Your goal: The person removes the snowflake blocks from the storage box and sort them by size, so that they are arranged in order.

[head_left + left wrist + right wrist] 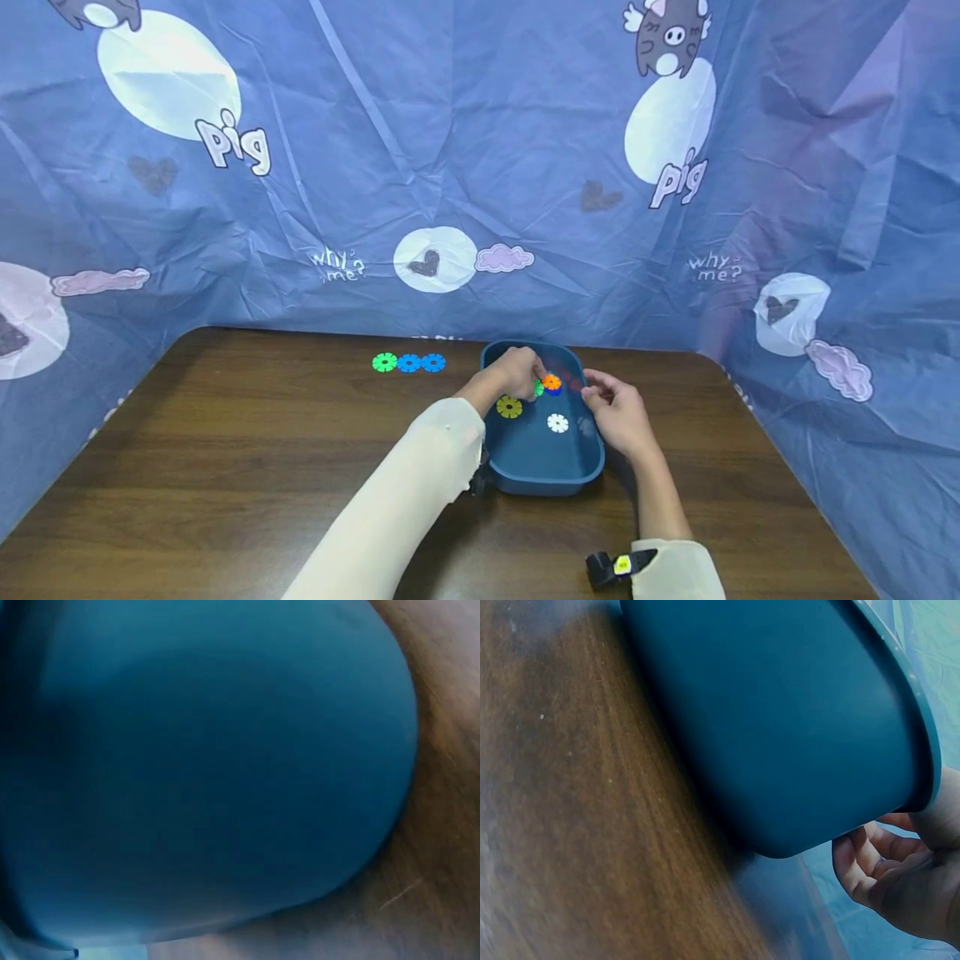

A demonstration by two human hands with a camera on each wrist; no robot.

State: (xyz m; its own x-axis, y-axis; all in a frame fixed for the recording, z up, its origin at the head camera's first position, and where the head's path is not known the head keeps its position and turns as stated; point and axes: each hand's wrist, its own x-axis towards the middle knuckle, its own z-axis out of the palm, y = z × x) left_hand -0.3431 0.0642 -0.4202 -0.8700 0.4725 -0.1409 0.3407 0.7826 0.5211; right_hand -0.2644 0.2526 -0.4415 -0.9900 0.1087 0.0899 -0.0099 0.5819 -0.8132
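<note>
In the head view, my left hand (519, 372) reaches over the left rim into a dark blue plastic bin (543, 482), its fingers bent down. At its fingertips is a green notched disc (538, 389), partly hidden by the hand. Just right of it, an orange notched disc (552, 381) overlaps a blue disc (555, 391). A yellow notched disc (509, 407) lies below the hand, and a white disc (557, 423) lies farther right. Beside the bin's right rim is my right hand (618, 412), fingers loosely bent near its outer wall. I cannot tell whether the left fingers pinch the green disc.
On the brown wooden table (300, 433), left of the bin, a green notched disc (385, 362) and two blue discs (409, 363) lie in a row. A blue printed cloth (420, 175) hangs behind the table and along its sides.
</note>
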